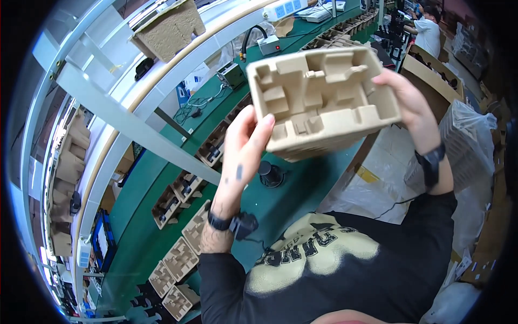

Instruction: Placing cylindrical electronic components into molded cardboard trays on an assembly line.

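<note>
I hold a beige moulded pulp tray [321, 100] up in front of me, its several recessed compartments facing the camera and empty. My left hand [244, 146] grips its lower left corner, thumb on the front face. My right hand [403, 97] holds its right edge. Both wrists wear dark bands. The tray is well above the green work surface [156, 178].
More pulp trays [181, 259] lie in a row along the green surface, some holding dark parts [186, 186]. A small black cylindrical object [270, 174] stands below the held tray. A white frame rail [129, 127] crosses at left. Clear plastic bags [467, 140] sit at right; another person [429, 32] works far back.
</note>
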A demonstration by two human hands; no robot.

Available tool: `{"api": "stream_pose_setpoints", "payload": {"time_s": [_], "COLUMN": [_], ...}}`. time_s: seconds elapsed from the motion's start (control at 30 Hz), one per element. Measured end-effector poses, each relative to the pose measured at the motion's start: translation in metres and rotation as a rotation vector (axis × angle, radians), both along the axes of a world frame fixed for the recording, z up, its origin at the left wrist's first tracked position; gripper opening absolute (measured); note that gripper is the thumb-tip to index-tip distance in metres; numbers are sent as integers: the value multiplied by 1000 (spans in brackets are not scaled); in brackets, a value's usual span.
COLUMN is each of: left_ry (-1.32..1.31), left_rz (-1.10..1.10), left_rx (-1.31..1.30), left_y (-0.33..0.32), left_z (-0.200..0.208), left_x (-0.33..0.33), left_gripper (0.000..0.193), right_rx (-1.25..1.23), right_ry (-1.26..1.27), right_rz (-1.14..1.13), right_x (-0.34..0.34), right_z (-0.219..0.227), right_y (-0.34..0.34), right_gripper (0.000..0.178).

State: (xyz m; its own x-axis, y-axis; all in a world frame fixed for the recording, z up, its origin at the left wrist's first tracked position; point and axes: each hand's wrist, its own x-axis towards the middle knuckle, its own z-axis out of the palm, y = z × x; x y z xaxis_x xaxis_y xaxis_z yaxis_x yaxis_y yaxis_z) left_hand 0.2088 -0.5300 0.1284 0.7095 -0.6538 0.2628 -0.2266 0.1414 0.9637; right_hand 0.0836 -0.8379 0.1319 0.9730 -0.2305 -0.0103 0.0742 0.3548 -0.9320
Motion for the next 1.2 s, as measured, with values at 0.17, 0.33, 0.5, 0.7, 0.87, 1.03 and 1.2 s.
{"api": "stream_pose_setpoints", "payload": {"time_s": [0.17,0.33,0.5,0.7,0.87,1.03,1.2], "left_ry": [195,149,133,-95,-177,141,206], "left_rz": [6,-54,7,199,574,1116,1476], "left_rx": [203,366,154,-18,83,630,981], "left_y": [-29,-49,-50,2,139,267,384], "left_z": [-78,-86,-45,25,-33,-162,-225], "left_x": [61,86,59,18,-42,-133,-233], "left_gripper": [22,30,35,29,17,26,26], "right_rx": [-184,-819,-1020,-480,-329,-339,-644], "right_ry": [319,558,434,-140,-322,120,-87], "right_rz": [-91,-166,-195,-200,29,850,1203], "right_x": [38,53,55,48,-2,44,53], "right_z": [-62,-46,-28,12,-35,-168,-208], "right_y": [-28,-53,-62,-27,123,244,302], "right_gripper": [40,34,29,32,64,58,52]}}
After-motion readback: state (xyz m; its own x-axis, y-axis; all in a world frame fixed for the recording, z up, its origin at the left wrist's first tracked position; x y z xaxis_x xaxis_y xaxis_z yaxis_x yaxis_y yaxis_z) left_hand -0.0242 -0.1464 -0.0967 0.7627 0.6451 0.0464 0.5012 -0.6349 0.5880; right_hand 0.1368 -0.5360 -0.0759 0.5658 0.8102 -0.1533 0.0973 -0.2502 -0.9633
